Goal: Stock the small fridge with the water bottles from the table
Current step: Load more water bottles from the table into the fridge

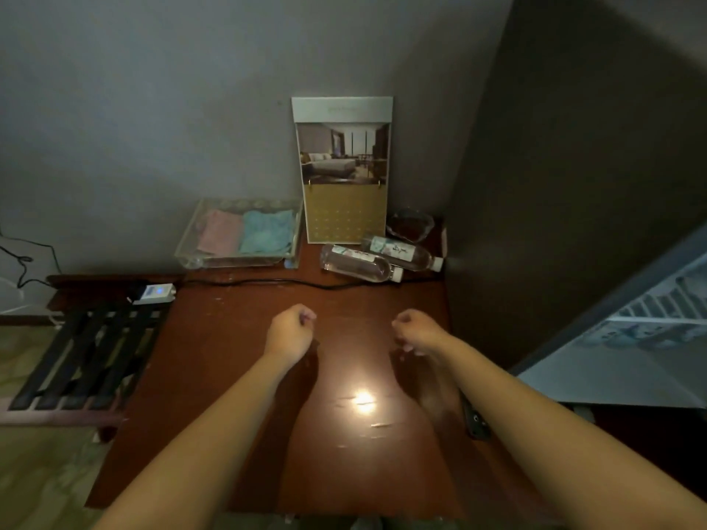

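Observation:
Two clear water bottles lie on their sides at the back right of the brown table (237,338), caps pointing right. The nearer bottle (357,263) lies just in front of the farther bottle (401,253). My left hand (292,327) and my right hand (415,330) hover over the middle of the table, a short way in front of the bottles, with fingers curled and nothing in them. At the right edge stands the small fridge, its open door (631,338) showing white shelves.
A clear tray (241,233) with pink and blue packets sits at the back left. A calendar (344,170) leans on the wall. A glass dish (411,223) is behind the bottles. A black cable (267,281) crosses the table. A dark remote (474,420) lies under my right forearm. A slatted rack (84,357) stands left.

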`<state>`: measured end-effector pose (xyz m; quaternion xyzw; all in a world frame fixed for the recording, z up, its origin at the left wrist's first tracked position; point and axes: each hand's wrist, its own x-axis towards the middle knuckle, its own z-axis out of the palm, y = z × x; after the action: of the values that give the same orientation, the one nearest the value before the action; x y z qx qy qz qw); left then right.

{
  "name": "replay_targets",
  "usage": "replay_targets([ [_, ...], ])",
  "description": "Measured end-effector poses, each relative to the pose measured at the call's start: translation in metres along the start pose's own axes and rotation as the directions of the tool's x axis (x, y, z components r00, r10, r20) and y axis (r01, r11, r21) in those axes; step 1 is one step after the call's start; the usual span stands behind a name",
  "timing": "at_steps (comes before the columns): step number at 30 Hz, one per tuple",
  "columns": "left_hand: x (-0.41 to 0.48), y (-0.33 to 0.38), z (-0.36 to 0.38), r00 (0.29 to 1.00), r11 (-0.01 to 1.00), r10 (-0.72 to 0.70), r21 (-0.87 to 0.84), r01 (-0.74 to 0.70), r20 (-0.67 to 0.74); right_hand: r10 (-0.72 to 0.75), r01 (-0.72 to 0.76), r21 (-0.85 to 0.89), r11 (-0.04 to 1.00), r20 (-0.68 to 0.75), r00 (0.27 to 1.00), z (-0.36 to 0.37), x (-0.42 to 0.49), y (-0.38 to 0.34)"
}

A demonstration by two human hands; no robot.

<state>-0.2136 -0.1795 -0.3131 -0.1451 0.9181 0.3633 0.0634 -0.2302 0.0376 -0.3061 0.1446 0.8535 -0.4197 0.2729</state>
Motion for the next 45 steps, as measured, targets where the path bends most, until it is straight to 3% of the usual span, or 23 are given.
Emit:
replay_targets([
  [6,0.071,0.026,-0.014,0.997,0.997,0.079,0.012,-0.079,0.025,0.024,-0.016,0.046,0.999,-0.183,0.983,-0.005,0.056,-0.029],
  [12,0.123,0.048,-0.001,0.973,0.964,0.181,0.171,-0.204,0.141,0.092,-0.077,0.071,0.995,-0.238,0.967,-0.006,0.09,-0.041],
  [17,0.145,0.056,0.016,0.973,0.973,0.074,0.197,-0.118,0.218,0.184,-0.102,0.316,0.943,-0.241,0.953,-0.003,0.104,-0.043],
  [21,0.148,0.055,0.026,0.954,0.977,0.0,0.203,-0.064,0.3,0.204,-0.107,0.518,0.849,-0.133,0.97,-0.001,0.105,-0.048],
  [29,0.159,0.055,0.03,0.967,0.997,-0.05,-0.049,0.064,0.251,0.241,-0.168,0.655,0.737,-0.022,0.97,-0.004,0.106,-0.047],
  [34,0.164,0.053,0.038,0.966,0.93,-0.187,-0.285,0.234,0.181,0.249,-0.173,0.77,0.614,0.019,0.968,-0.002,0.106,-0.048],
  [41,0.157,0.039,0.04,0.951,0.855,-0.253,-0.419,0.306,0.179,0.266,-0.121,0.881,0.458,-0.006,0.964,-0.002,0.102,-0.044],
  [45,0.143,0.031,0.043,0.947,0.787,-0.266,-0.527,0.322,0.181,0.27,-0.02,0.918,0.396,-0.095,0.958,0.002,0.099,-0.048],
])
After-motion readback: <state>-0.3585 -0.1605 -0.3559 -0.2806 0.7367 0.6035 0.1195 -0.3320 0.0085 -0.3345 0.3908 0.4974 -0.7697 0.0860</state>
